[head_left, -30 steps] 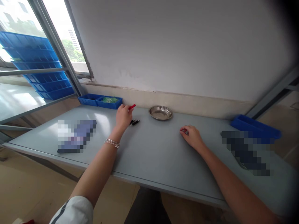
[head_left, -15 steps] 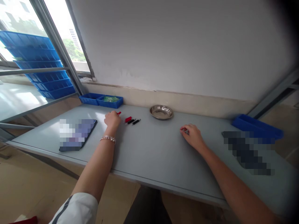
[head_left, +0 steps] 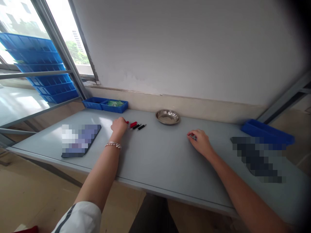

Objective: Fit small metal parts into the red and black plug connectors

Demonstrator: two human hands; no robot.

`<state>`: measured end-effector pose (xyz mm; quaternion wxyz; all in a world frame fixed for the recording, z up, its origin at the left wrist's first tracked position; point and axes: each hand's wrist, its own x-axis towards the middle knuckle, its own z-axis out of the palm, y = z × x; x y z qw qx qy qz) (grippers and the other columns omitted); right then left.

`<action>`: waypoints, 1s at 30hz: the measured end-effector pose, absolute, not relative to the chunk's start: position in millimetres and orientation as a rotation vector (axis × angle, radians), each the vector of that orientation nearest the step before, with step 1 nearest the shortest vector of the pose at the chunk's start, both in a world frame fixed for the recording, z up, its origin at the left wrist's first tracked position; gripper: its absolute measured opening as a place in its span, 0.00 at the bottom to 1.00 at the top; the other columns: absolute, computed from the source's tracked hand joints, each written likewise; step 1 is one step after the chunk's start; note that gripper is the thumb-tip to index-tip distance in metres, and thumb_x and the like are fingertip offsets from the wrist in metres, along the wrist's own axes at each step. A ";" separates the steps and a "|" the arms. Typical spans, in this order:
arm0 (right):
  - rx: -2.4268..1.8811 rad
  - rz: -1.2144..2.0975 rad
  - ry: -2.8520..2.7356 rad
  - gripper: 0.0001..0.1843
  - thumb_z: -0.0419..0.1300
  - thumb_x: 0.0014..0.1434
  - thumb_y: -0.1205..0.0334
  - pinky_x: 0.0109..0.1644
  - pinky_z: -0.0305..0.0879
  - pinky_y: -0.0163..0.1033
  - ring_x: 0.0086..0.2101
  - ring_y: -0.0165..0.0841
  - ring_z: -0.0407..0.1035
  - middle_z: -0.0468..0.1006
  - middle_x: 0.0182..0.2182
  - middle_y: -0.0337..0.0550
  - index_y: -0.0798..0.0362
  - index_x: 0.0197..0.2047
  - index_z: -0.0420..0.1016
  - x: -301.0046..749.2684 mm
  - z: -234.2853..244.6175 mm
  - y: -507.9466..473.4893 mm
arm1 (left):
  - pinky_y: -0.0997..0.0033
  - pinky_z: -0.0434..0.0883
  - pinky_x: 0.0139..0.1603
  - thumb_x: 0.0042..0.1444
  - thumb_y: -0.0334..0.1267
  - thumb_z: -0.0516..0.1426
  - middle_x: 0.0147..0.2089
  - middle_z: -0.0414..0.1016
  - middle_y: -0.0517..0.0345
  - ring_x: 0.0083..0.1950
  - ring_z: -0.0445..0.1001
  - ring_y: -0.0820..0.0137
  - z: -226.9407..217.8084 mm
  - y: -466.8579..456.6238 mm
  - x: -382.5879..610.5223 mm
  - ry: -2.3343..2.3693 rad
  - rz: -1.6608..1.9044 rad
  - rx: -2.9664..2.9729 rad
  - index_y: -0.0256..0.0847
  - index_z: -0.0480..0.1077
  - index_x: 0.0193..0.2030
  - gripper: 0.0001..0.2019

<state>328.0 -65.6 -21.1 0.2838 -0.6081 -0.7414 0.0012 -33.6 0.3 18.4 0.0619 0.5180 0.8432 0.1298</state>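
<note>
Left hand [head_left: 119, 125] pinches a red piece [head_left: 127, 122].
To its right, black pieces [head_left: 136, 127] lie parallel, seemingly for order; right hand [head_left: 198, 139] clasps something small [head_left: 193, 136], indistinct.

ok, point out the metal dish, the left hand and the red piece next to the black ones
metal dish [head_left: 167, 117]: head view, bare inside
left hand [head_left: 118, 125]: head view, back of the hand
red piece [head_left: 133, 124]: head view, its middle
</note>
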 end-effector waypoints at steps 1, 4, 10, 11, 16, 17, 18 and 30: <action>-1.628 0.008 -1.983 0.08 0.52 0.51 0.61 0.36 0.57 0.40 0.35 0.36 0.62 0.70 0.29 0.45 0.51 0.30 0.72 328.1 -21.4 -65.5 | 0.64 0.65 0.41 0.49 0.37 0.54 0.47 0.69 0.44 0.48 0.66 0.56 18.8 0.2 -33.3 2.547 0.371 1.569 0.40 0.69 0.41 0.12; -1.618 0.022 -1.988 0.08 0.52 0.51 0.61 0.36 0.57 0.40 0.35 0.36 0.62 0.71 0.29 0.45 0.51 0.30 0.72 328.5 -22.4 -64.9 | 0.61 0.64 0.43 0.49 0.39 0.54 0.47 0.69 0.44 0.50 0.65 0.55 18.6 0.3 -32.3 2.554 0.327 1.590 0.40 0.70 0.40 0.12; -1.602 0.045 -1.992 0.08 0.52 0.52 0.61 0.36 0.58 0.40 0.35 0.36 0.63 0.71 0.29 0.45 0.51 0.30 0.72 328.7 -22.8 -64.6 | 0.64 0.64 0.40 0.48 0.43 0.55 0.46 0.70 0.45 0.49 0.66 0.55 16.7 1.1 -28.9 2.493 0.326 1.672 0.41 0.70 0.40 0.13; -1.601 0.049 -1.996 0.08 0.52 0.52 0.61 0.36 0.58 0.40 0.35 0.36 0.63 0.71 0.29 0.45 0.51 0.30 0.72 328.6 -22.6 -64.7 | 0.66 0.65 0.38 0.47 0.42 0.56 0.45 0.70 0.45 0.48 0.66 0.56 16.5 1.2 -28.4 2.464 0.328 1.698 0.41 0.70 0.40 0.13; -1.615 0.054 -2.006 0.08 0.52 0.52 0.61 0.37 0.58 0.40 0.35 0.36 0.63 0.71 0.29 0.45 0.51 0.29 0.72 328.2 -21.4 -64.9 | 0.69 0.64 0.36 0.47 0.41 0.56 0.43 0.72 0.47 0.46 0.68 0.58 16.0 1.6 -28.1 2.420 0.342 1.742 0.40 0.70 0.39 0.12; -1.616 0.057 -2.007 0.08 0.52 0.52 0.61 0.37 0.58 0.40 0.35 0.36 0.63 0.71 0.29 0.45 0.51 0.29 0.71 328.2 -21.3 -64.9 | 0.69 0.64 0.36 0.47 0.41 0.56 0.43 0.72 0.47 0.46 0.68 0.58 15.7 2.0 -28.2 2.419 0.351 1.737 0.40 0.70 0.39 0.12; -1.616 0.059 -2.009 0.08 0.52 0.52 0.61 0.37 0.58 0.40 0.35 0.36 0.63 0.71 0.29 0.45 0.51 0.29 0.71 328.1 -21.3 -64.8 | 0.69 0.64 0.36 0.48 0.40 0.55 0.43 0.72 0.48 0.46 0.68 0.59 15.2 2.5 -28.1 2.416 0.372 1.740 0.40 0.70 0.39 0.12; -1.586 0.039 -2.029 0.08 0.51 0.52 0.61 0.36 0.58 0.39 0.34 0.35 0.63 0.71 0.29 0.45 0.51 0.29 0.71 329.1 -23.4 -63.6 | 0.70 0.64 0.36 0.53 0.38 0.50 0.37 0.74 0.50 0.38 0.71 0.65 7.4 2.3 -11.0 2.260 0.613 1.788 0.40 0.65 0.46 0.14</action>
